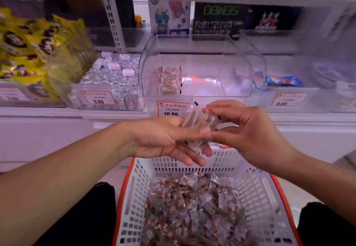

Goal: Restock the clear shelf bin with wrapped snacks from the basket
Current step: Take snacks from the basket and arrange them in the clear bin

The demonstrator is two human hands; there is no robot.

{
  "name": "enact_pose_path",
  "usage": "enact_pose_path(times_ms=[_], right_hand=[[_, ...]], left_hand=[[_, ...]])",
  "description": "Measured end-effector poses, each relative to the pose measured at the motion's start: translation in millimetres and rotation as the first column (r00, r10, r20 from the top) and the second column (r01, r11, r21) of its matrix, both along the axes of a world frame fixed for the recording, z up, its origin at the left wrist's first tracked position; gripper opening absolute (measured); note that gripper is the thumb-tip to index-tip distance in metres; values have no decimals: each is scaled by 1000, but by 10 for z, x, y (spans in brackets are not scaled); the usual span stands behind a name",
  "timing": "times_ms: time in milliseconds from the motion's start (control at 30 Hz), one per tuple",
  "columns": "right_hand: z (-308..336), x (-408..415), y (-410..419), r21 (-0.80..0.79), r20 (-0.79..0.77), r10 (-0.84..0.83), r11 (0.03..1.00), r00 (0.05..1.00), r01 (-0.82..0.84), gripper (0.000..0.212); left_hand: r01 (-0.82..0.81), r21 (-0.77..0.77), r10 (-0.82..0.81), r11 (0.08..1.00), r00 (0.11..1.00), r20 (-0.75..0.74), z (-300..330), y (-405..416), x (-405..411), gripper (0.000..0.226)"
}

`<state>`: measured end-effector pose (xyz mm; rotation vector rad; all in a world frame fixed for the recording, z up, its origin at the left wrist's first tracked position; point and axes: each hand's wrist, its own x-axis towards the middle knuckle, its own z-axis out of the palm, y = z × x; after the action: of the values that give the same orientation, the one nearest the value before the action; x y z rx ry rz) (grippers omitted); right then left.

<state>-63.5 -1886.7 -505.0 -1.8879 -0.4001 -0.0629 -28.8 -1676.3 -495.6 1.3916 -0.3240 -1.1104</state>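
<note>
- Left hand [165,140]: palm up, fingers [190,157] mostly straight and spread, pointing right. A small bunch of clear wrapped snacks [194,124] lies across the palm near the finger bases. Thumb looks to rest against the bunch; motion blur, can't tell if it actually presses.
- Right hand [248,132]: fingers [217,109] curled, tips pinching the same bunch from its right side, thumb under, other fingers on top. Both hands touch the bunch, fingertips of the two hands just beside each other.
- Held bunch is blurred; count not readable.
- Basket [256,192]: white mesh, orange rim, directly below both sets of fingers, apart from them. Bottom is covered with a loose pile of snacks [192,207], same clear wrappers with brown contents and red marks.
- Clear shelf bin [196,68]: on the shelf above and beyond the fingertips, not touched. Mostly bare inside; one stack of snack packs [169,80] stands against its left wall.
- Price tag [171,109] with red border: on the bin front, just above the left fingers, partly behind the held bunch.
- Neighbour bin [109,84] to the left of the left hand's side: small white and clear wrapped items.
- Yellow packets [28,49]: far left on the shelf.
</note>
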Motion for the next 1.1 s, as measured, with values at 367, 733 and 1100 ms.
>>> enact_pose_path(times_ms=[367, 733, 1100], right_hand=[[127, 58, -32, -304, 130, 159, 946, 979, -113, 59], [1257, 917, 232, -588, 192, 338, 791, 921, -168, 34], [656, 1958, 514, -483, -242, 149, 839, 959, -252, 19]], left_hand=[[14, 362, -161, 932, 911, 380, 176, -54, 25, 17], [-188, 81, 135, 979, 890, 435, 774, 115, 636, 17], [-853, 0, 180, 523, 110, 978, 539, 713, 1293, 26]])
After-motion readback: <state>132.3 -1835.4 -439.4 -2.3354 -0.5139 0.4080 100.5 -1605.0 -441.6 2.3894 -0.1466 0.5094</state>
